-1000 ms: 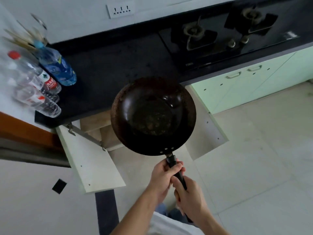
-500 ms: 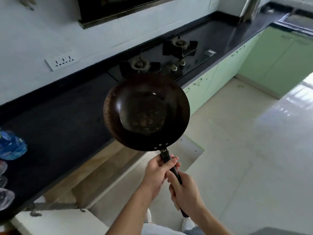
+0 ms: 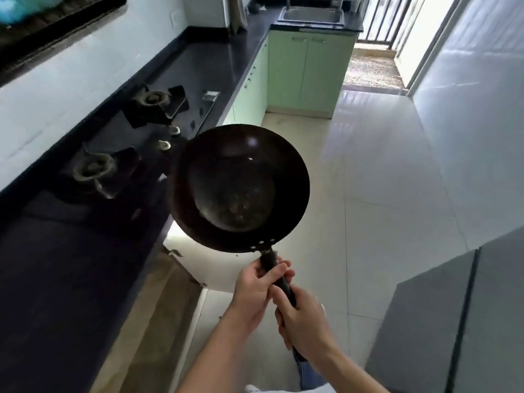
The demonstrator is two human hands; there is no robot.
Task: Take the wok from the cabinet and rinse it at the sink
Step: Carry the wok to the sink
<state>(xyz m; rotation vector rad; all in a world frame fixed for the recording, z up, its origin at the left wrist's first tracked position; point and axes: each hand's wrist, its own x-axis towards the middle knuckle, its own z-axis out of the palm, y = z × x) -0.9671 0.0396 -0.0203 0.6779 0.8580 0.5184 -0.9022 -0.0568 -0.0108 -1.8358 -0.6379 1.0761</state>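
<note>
A dark round wok (image 3: 238, 188) with brownish residue on its bottom hangs in the air over the counter's edge and the floor. Both hands grip its black handle. My left hand (image 3: 255, 290) holds it close to the bowl, and my right hand (image 3: 303, 319) holds it further back. The steel sink (image 3: 312, 15) sits far ahead at the end of the kitchen, set in the black counter above green cabinets. The open cabinet door (image 3: 192, 268) shows white just below the wok, with the cabinet's wooden inside to its left.
A black counter (image 3: 71, 265) runs along the left with a two-burner gas hob (image 3: 127, 146). Green cabinet fronts (image 3: 306, 66) stand under the sink. The white tiled floor (image 3: 382, 194) stretches ahead. A grey appliance (image 3: 453, 321) stands at the lower right.
The view has swung from the cabinet and bottles toward the far end of the kitchen, bringing the sink into sight. The wok stays held out in both hands.
</note>
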